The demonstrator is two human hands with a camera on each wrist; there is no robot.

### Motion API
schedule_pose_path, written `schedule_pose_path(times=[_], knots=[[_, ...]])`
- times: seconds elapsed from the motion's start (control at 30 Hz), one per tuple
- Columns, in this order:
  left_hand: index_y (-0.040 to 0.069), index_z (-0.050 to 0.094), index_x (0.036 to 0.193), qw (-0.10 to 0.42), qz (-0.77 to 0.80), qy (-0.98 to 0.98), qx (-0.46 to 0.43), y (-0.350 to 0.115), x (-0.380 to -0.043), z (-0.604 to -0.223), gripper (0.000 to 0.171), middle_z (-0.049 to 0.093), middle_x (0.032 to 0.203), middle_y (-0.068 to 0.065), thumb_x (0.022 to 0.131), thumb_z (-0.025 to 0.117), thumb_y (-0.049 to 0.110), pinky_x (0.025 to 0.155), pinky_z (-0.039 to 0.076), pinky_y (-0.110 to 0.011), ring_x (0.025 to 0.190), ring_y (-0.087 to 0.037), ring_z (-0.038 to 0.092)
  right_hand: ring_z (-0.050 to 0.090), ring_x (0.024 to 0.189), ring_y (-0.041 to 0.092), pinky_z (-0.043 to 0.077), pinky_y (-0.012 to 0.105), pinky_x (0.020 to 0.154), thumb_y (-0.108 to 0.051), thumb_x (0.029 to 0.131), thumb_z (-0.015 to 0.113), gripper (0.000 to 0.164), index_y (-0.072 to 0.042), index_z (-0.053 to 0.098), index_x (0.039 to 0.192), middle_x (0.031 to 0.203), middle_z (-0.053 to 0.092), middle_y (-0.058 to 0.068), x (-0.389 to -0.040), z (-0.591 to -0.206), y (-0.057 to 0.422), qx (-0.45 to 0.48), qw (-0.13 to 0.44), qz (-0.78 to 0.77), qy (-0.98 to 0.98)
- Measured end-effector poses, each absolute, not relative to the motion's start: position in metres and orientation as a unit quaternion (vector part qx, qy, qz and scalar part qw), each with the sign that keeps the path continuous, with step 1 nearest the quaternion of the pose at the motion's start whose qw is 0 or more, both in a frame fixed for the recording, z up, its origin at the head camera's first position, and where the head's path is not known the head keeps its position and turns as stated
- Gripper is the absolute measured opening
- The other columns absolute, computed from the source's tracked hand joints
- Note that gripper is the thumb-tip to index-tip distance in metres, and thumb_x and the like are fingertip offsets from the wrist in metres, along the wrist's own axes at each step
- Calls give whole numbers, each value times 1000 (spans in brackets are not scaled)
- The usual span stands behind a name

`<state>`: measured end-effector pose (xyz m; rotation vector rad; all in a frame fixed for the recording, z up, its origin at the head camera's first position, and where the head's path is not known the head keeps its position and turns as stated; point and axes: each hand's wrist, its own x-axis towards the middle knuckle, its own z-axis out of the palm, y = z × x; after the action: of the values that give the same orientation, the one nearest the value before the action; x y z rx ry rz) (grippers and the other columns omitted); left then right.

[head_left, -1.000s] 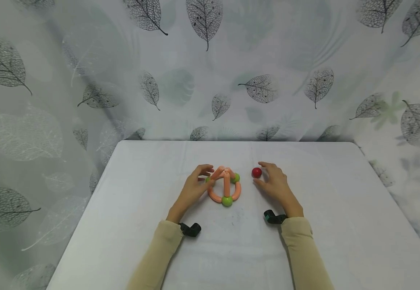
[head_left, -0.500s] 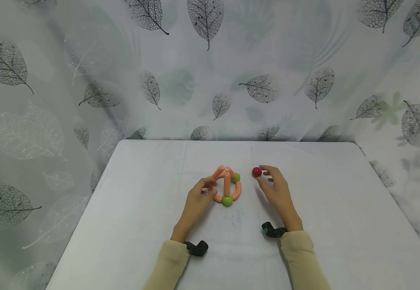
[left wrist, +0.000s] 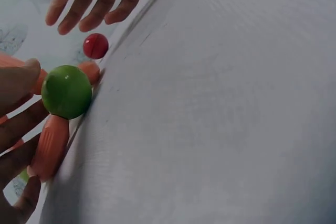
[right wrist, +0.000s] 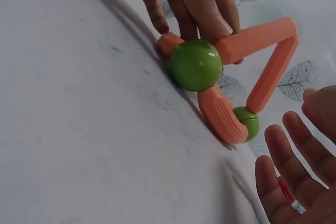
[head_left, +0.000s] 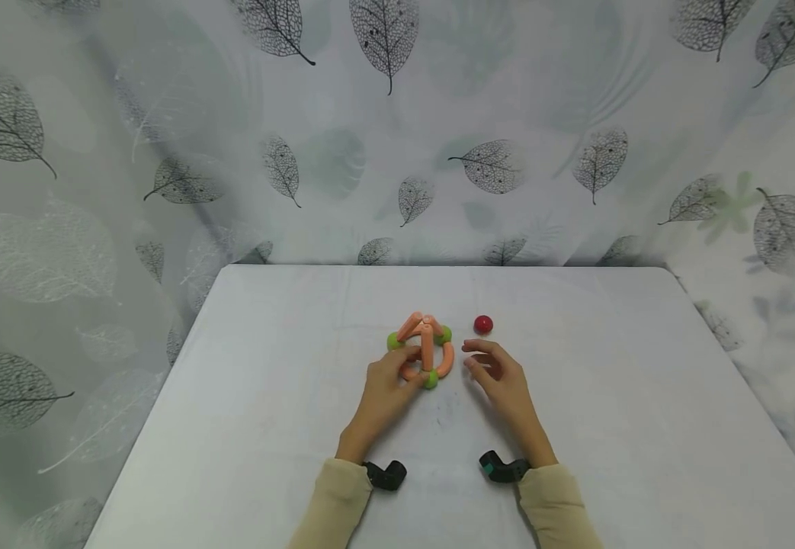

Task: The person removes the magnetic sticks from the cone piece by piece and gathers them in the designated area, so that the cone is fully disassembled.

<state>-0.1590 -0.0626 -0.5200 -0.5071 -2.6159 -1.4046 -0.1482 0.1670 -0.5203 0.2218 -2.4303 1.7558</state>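
A pyramid-like toy frame of orange rods and green balls stands on the table, with curved rods forming a ring at its base. My left hand pinches the front upright rod just above the front green ball, thumb on the near side and fingers behind. Behind and to the right of the frame, a red ball rests on the table. My right hand hovers in front of that ball with loosely bent fingers and holds nothing. In the right wrist view, the fingers mostly hide the red ball.
The white-covered table extends on both sides of the hands. Behind it hangs a leaf-patterned curtain. Each wrist carries a black camera.
My left hand has moved from the left green ball toward the front upright rod, which it now pinches. My right hand has drawn back from the red ball, toward the frame.
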Motion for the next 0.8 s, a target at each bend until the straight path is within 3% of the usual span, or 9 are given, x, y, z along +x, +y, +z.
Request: schedule_pose_path(times=[0.13,0.27,0.47,0.8], knots=[[21,73,127,89,-439,-873,-194,-61,-159,-524,38,77,117,8,92,79,34,96,52,-48,105,-15,71,68,108,8,53,13,91,-16,103,67,32,-10,66,134,131,69,14,-148,-527,160,92,61,603,-790],[21,73,126,106,-427,-875,-200,-61,-159,-528,39,77,113,7,91,80,35,96,47,-55,105,-17,70,67,107,8,54,14,90,-10,102,67,31,-5,66,132,131,69,19,-148,-529,154,121,65,618,-774],[21,72,128,112,-419,-881,-188,-61,-156,-532,42,76,117,4,89,81,34,96,42,-48,107,-17,68,69,111,15,55,16,91,-2,100,67,34,1,64,133,134,66,24,-149,-530,148,160,59,628,-760],[25,74,124,130,-408,-881,-200,-58,-155,-533,38,76,109,7,87,83,29,90,38,-41,95,-13,63,68,109,15,55,19,91,-3,97,71,39,-6,64,135,127,69,18,-146,-529,148,175,66,603,-776]])
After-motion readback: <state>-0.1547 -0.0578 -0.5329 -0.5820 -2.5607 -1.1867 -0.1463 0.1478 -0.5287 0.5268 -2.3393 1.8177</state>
